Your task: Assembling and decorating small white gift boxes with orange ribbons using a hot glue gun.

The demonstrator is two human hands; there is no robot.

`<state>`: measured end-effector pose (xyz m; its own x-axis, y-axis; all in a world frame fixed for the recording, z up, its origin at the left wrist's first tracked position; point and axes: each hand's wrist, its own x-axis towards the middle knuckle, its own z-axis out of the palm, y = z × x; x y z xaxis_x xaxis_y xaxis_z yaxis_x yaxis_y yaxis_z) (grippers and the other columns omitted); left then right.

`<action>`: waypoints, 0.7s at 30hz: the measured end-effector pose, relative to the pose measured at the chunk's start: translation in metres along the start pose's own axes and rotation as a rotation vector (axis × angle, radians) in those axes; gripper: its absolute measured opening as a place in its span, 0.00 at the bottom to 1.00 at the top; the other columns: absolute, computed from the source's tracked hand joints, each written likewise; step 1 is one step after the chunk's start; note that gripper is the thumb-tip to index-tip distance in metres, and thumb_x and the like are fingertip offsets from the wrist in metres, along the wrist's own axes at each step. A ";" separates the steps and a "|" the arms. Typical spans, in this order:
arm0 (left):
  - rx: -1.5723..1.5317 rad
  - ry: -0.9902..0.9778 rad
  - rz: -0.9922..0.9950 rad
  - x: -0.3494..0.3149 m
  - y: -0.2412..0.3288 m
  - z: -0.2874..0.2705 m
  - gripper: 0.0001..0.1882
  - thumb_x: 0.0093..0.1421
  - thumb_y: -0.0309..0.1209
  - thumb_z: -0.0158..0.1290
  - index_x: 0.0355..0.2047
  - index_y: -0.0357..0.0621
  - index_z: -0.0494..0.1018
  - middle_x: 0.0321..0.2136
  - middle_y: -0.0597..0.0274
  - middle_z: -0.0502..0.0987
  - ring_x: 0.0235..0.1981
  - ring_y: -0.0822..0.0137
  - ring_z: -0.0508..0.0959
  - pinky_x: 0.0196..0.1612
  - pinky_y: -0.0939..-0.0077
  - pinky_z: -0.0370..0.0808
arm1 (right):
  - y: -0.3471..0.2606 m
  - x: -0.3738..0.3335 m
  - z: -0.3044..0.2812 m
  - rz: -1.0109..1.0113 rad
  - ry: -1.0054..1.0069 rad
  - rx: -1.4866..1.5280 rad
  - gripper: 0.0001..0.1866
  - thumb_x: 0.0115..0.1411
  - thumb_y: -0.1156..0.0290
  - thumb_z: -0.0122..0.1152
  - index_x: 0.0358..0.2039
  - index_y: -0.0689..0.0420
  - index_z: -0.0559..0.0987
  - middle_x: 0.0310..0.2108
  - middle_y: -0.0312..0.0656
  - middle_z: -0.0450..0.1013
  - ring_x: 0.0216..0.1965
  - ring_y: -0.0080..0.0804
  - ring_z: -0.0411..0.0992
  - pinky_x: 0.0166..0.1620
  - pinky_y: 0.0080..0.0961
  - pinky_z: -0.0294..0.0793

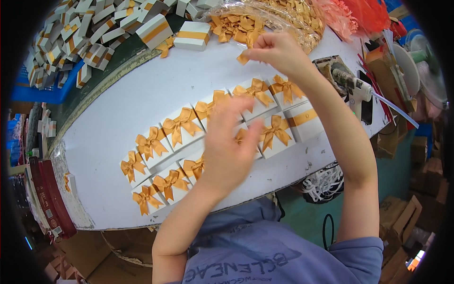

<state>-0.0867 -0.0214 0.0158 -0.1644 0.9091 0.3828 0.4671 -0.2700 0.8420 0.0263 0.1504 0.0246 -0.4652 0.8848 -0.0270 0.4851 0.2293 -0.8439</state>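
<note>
Two rows of small white boxes lie on the white table, nearly all topped with a gold satin bow (178, 127). At the right end of the near row, one box (305, 124) has only a flat gold ribbon band with a small glossy spot on it. My right hand (276, 51) pinches a gold bow (243, 57) by the far bow pile, thumb and fingertips closed. Over the middle of the rows hovers my left hand (231, 144), blurred by motion, thumb apart from the fingers and nothing visible in it. It hides parts of several boxes.
A clear plastic bag of gold bows (288, 19) lies at the far side. A glue gun (358, 90) with a glue stick rests at the right. Many banded boxes (71, 40) are heaped at the far left. A dark red case (49, 199) stands by the left edge.
</note>
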 end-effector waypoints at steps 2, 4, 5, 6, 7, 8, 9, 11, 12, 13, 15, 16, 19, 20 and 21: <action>-0.373 0.109 -0.215 0.019 0.003 0.003 0.11 0.53 0.21 0.52 0.38 0.39 0.67 0.36 0.60 0.71 0.36 0.68 0.71 0.39 0.76 0.68 | -0.022 -0.039 0.007 0.059 -0.020 0.191 0.10 0.48 0.67 0.62 0.22 0.63 0.76 0.20 0.33 0.70 0.23 0.15 0.66 0.25 0.16 0.64; -0.741 0.215 -0.429 0.024 0.003 0.007 0.08 0.55 0.21 0.52 0.35 0.38 0.66 0.36 0.59 0.72 0.33 0.73 0.72 0.36 0.81 0.70 | -0.031 -0.071 0.018 0.069 -0.042 0.335 0.10 0.50 0.68 0.60 0.24 0.64 0.76 0.20 0.33 0.71 0.22 0.15 0.66 0.25 0.15 0.65; -0.825 0.239 -0.405 0.024 0.003 0.009 0.06 0.56 0.22 0.51 0.33 0.38 0.65 0.33 0.60 0.72 0.32 0.76 0.71 0.35 0.84 0.69 | -0.035 -0.084 0.021 0.077 -0.063 0.477 0.10 0.52 0.68 0.59 0.25 0.64 0.75 0.21 0.34 0.71 0.22 0.15 0.66 0.25 0.15 0.65; -0.913 0.258 -0.382 0.024 0.004 0.012 0.05 0.58 0.22 0.49 0.32 0.38 0.64 0.31 0.62 0.73 0.30 0.80 0.71 0.34 0.88 0.69 | -0.036 -0.097 0.021 0.078 -0.055 0.473 0.10 0.52 0.68 0.59 0.25 0.64 0.75 0.21 0.34 0.71 0.22 0.15 0.66 0.25 0.15 0.65; -0.917 0.253 -0.381 0.025 0.005 0.011 0.05 0.58 0.22 0.49 0.32 0.38 0.64 0.31 0.62 0.73 0.30 0.80 0.71 0.34 0.88 0.69 | -0.035 -0.110 0.019 0.052 -0.003 0.471 0.10 0.53 0.68 0.59 0.26 0.64 0.75 0.21 0.33 0.71 0.22 0.16 0.66 0.26 0.14 0.65; -0.843 0.207 -0.375 0.026 0.006 0.007 0.05 0.58 0.22 0.49 0.31 0.38 0.63 0.29 0.63 0.72 0.29 0.80 0.70 0.32 0.88 0.68 | -0.032 -0.118 0.016 0.025 0.050 0.470 0.10 0.54 0.69 0.58 0.27 0.65 0.75 0.20 0.33 0.70 0.22 0.16 0.65 0.26 0.14 0.65; -0.769 0.162 -0.369 0.026 0.007 0.005 0.05 0.58 0.21 0.49 0.31 0.39 0.63 0.26 0.65 0.72 0.27 0.80 0.70 0.30 0.88 0.68 | -0.028 -0.120 0.014 0.027 0.056 0.469 0.10 0.54 0.69 0.58 0.27 0.65 0.75 0.20 0.33 0.70 0.22 0.16 0.65 0.26 0.14 0.65; -0.763 0.032 -0.377 0.021 0.008 0.005 0.04 0.58 0.21 0.49 0.31 0.39 0.63 0.26 0.66 0.71 0.26 0.81 0.70 0.28 0.88 0.67 | -0.016 -0.122 0.013 -0.161 0.370 0.451 0.10 0.56 0.69 0.57 0.27 0.64 0.75 0.19 0.32 0.69 0.21 0.15 0.64 0.25 0.13 0.65; -0.753 -0.092 -0.384 0.018 0.009 0.007 0.04 0.58 0.21 0.49 0.31 0.39 0.63 0.25 0.67 0.71 0.25 0.81 0.70 0.27 0.89 0.66 | -0.013 -0.123 0.019 -0.173 0.341 0.453 0.08 0.57 0.71 0.55 0.28 0.63 0.74 0.18 0.31 0.67 0.20 0.14 0.63 0.24 0.12 0.64; -0.756 -0.101 -0.384 0.015 0.011 0.012 0.04 0.58 0.21 0.49 0.31 0.39 0.63 0.25 0.67 0.71 0.25 0.81 0.70 0.27 0.89 0.66 | -0.011 -0.127 0.017 -0.169 0.349 0.452 0.08 0.57 0.71 0.55 0.28 0.63 0.74 0.18 0.31 0.67 0.20 0.14 0.63 0.24 0.12 0.64; -0.760 -0.060 -0.388 0.010 0.015 0.024 0.05 0.57 0.20 0.48 0.31 0.40 0.64 0.25 0.67 0.71 0.24 0.82 0.69 0.25 0.90 0.65 | -0.009 -0.132 0.014 -0.058 0.264 0.387 0.06 0.58 0.73 0.53 0.29 0.63 0.73 0.18 0.30 0.67 0.19 0.14 0.62 0.23 0.12 0.63; -0.777 -0.040 -0.434 0.007 0.016 0.029 0.05 0.57 0.20 0.48 0.31 0.40 0.63 0.25 0.67 0.70 0.24 0.82 0.69 0.25 0.90 0.66 | -0.009 -0.133 0.009 -0.009 0.265 0.445 0.07 0.58 0.72 0.54 0.28 0.63 0.73 0.18 0.31 0.67 0.19 0.13 0.63 0.22 0.12 0.63; -0.802 -0.004 -0.405 -0.002 0.021 0.046 0.04 0.57 0.20 0.48 0.30 0.39 0.64 0.26 0.67 0.70 0.26 0.83 0.70 0.26 0.88 0.67 | -0.001 -0.138 0.004 0.013 0.253 0.569 0.07 0.58 0.72 0.54 0.27 0.63 0.73 0.18 0.31 0.68 0.19 0.12 0.63 0.22 0.11 0.62; -0.806 -0.012 -0.406 -0.002 0.021 0.050 0.04 0.57 0.20 0.48 0.30 0.39 0.64 0.26 0.67 0.70 0.26 0.83 0.70 0.26 0.88 0.67 | 0.003 -0.140 -0.001 0.017 0.261 0.567 0.07 0.58 0.72 0.54 0.27 0.63 0.73 0.18 0.31 0.68 0.19 0.12 0.63 0.22 0.11 0.62; -0.756 -0.029 -0.371 -0.002 0.021 0.055 0.03 0.57 0.19 0.48 0.31 0.37 0.66 0.27 0.66 0.71 0.26 0.81 0.71 0.27 0.87 0.68 | 0.007 -0.141 -0.006 0.010 0.267 0.603 0.07 0.57 0.73 0.55 0.26 0.63 0.74 0.19 0.31 0.69 0.19 0.11 0.63 0.22 0.10 0.62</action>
<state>-0.0290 -0.0115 0.0121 -0.1649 0.9859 0.0302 -0.3221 -0.0827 0.9431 0.1000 0.0299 0.0260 -0.2252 0.9738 0.0320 -0.0474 0.0219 -0.9986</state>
